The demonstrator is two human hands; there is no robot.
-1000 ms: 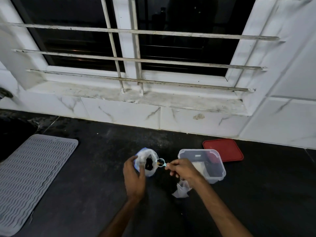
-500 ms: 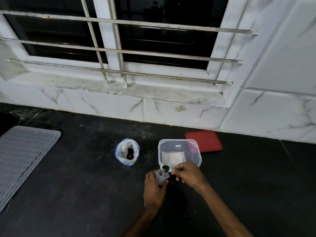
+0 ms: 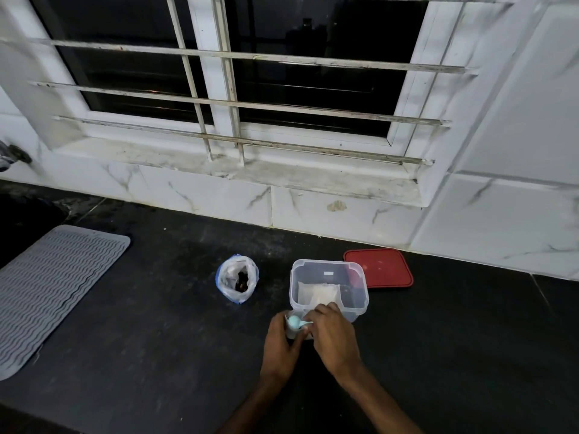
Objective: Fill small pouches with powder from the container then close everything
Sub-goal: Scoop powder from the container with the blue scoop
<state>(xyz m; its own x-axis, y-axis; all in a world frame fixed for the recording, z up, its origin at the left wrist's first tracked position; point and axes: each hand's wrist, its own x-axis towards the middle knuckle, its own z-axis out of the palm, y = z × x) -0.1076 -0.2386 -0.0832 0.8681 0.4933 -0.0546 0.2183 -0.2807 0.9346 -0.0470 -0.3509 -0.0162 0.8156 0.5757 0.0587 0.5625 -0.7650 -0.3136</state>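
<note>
Tipping since a moment ago, scoop (image 3: 295, 322) now inverted over pouch (image 3: 290, 332); right hand (image 3: 333, 333) pinches its handle, left hand (image 3: 279, 343) clamps pouch, touching container (image 3: 328, 288) near counter (image 3: 156, 339) centre; bag (image 3: 237, 278) released

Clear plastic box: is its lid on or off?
Off. The box stands open-topped; its red lid lies flat on the counter behind it.

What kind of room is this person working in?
Most likely a home kitchen. The work surface is a dark stone counter against a marble-look tiled wall, with a ribbed grey drying mat lying at the left, and a barred window above it that is dark outside.
</note>
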